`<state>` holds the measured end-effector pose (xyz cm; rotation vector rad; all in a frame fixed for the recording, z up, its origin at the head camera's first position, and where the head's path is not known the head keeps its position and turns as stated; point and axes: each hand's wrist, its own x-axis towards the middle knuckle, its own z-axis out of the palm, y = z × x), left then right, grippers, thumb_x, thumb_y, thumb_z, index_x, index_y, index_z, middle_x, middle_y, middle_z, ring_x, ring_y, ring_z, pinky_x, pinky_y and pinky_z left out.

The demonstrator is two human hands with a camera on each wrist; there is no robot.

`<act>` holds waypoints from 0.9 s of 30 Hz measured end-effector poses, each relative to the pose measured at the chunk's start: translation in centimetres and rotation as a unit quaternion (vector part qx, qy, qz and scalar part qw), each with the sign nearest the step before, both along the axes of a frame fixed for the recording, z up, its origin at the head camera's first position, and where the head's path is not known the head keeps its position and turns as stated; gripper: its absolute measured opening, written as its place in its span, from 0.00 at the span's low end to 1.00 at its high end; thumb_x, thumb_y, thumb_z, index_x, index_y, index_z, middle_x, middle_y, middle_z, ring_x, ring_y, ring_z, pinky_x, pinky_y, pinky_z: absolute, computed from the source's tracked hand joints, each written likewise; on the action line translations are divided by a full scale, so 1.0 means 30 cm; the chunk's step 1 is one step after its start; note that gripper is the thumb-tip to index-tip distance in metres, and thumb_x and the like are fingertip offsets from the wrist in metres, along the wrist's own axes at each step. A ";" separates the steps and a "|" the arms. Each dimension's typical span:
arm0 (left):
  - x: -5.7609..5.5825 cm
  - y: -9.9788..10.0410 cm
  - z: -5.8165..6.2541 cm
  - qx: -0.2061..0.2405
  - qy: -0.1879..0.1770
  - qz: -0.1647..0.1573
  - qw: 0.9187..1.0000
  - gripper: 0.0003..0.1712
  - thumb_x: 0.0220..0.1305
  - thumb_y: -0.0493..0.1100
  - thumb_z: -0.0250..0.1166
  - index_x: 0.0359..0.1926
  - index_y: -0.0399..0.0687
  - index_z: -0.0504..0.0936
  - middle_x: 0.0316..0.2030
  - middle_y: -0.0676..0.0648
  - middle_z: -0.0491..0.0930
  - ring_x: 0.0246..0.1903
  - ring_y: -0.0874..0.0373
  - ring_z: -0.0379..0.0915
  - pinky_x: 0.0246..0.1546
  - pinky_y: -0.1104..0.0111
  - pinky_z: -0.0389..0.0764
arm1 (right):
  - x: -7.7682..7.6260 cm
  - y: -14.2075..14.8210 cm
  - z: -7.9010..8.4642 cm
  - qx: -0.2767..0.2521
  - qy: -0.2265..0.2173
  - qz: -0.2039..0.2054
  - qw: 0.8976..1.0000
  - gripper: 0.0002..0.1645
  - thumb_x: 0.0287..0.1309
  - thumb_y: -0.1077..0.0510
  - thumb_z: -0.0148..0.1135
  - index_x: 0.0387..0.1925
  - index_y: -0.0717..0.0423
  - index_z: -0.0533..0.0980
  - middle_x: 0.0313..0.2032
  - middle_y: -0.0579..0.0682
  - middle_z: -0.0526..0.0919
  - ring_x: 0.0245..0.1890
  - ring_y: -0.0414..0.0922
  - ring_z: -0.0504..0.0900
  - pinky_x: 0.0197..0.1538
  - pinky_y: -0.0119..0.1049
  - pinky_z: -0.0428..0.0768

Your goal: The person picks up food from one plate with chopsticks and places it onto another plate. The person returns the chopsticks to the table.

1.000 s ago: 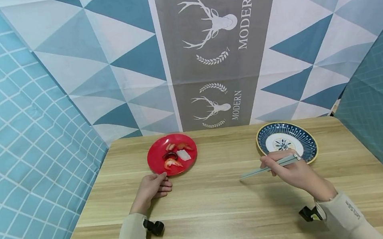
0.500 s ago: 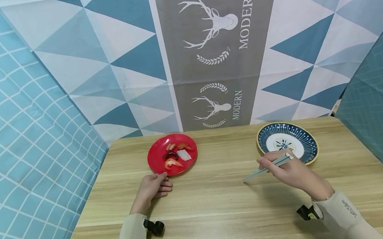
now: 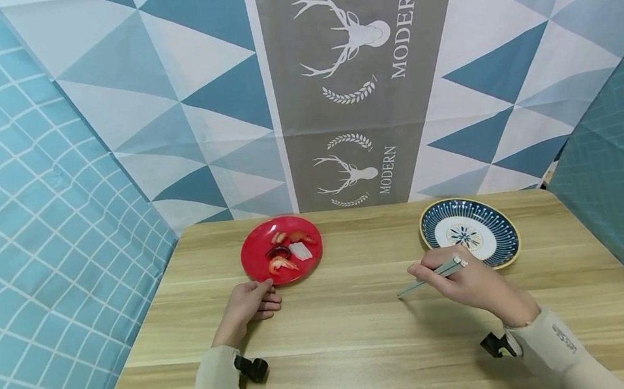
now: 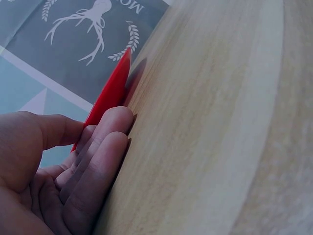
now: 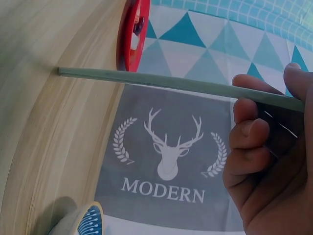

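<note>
At the near rim of the red plate [image 3: 257, 271], my left hand [image 3: 247, 308] pinches the edge between thumb and forefinger. The left wrist view shows the thumb [image 4: 61, 129] against that rim, the other fingers below it near the tabletop. On the plate lie a shrimp [image 3: 282, 264], a white piece [image 3: 300, 251], a dark red ring-shaped piece [image 3: 278, 251] and more orange-brown pieces behind. My right hand [image 3: 466, 283] holds pale green chopsticks [image 3: 426, 279], their tips pointing left and down at the wooden table. In the right wrist view the chopsticks [image 5: 146, 79] lie together.
A blue-and-white patterned dish [image 3: 503, 235] with a yellow rim stands behind my right hand. A wooden tabletop [image 3: 338, 349] spreads between both arms. Patterned cloth [image 3: 333, 86] rises at the table's back edge, with blue tiled cloth [image 3: 26, 225] on the left.
My right hand has shifted slightly left, and the chopsticks have turned so their tips sit a bit lower and farther right. The left hand and red plate look unchanged.
</note>
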<state>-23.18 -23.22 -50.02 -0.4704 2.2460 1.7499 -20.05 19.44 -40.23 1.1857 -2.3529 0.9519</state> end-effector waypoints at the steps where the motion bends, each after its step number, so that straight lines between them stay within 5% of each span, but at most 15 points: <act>1: 0.000 0.000 0.000 0.000 0.001 0.000 1.000 0.22 0.78 0.52 0.58 0.47 0.35 0.81 0.32 0.44 0.88 0.29 0.58 0.87 0.34 0.67 0.90 | 0.001 -0.005 0.000 0.002 0.005 0.006 1.000 0.24 0.61 0.67 0.69 0.17 0.42 0.71 0.18 0.27 0.59 0.19 0.24 0.57 0.22 0.17 0.60; 18: 0.000 -0.003 -0.003 0.002 0.007 -0.005 1.000 0.22 0.78 0.53 0.57 0.46 0.34 0.81 0.31 0.45 0.88 0.28 0.59 0.87 0.32 0.67 0.90 | 0.018 -0.066 -0.006 0.044 0.115 -0.003 0.992 0.14 0.56 0.63 0.74 0.20 0.44 0.81 0.18 0.34 0.71 0.19 0.24 0.62 0.23 0.17 0.67; 27: 0.004 -0.002 -0.006 0.000 0.012 -0.006 1.000 0.22 0.78 0.53 0.57 0.46 0.34 0.81 0.31 0.45 0.88 0.29 0.59 0.87 0.32 0.67 0.90 | 0.025 -0.075 -0.018 0.067 0.071 -0.003 0.995 0.12 0.61 0.58 0.73 0.24 0.41 0.82 0.21 0.32 0.73 0.21 0.24 0.66 0.25 0.16 0.68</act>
